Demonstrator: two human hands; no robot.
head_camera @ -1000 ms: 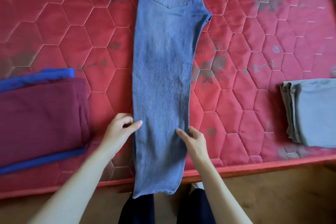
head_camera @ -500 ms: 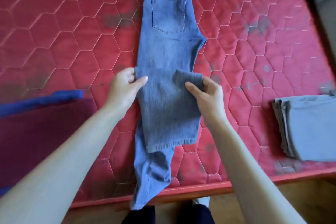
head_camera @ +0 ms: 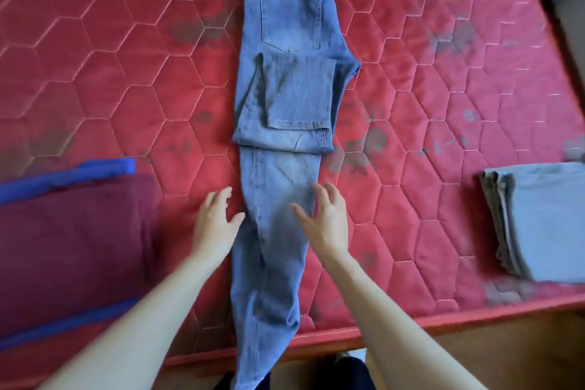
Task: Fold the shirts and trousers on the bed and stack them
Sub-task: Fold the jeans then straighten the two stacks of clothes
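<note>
**Item: blue jeans, part-folded, on red quilted bed**

I log one pair of blue jeans [head_camera: 278, 231] lying lengthwise down the middle of the bed [head_camera: 126, 79], waistband at the far end, back pocket facing up. One leg end is doubled back and lies flat just below the pocket; the other leg runs toward me and hangs over the near edge of the mattress.

Left hand [head_camera: 215, 225]: fingers apart and relaxed, holding nothing, just beside the left edge of the leg; whether the thumb touches the denim I cannot tell.

Right hand [head_camera: 326, 222]: fingers spread, over the right edge of the leg, gripping nothing.

Also on the bed: a maroon and blue folded stack [head_camera: 69, 247] to the left; a grey folded garment [head_camera: 544, 225] to the right.
</note>
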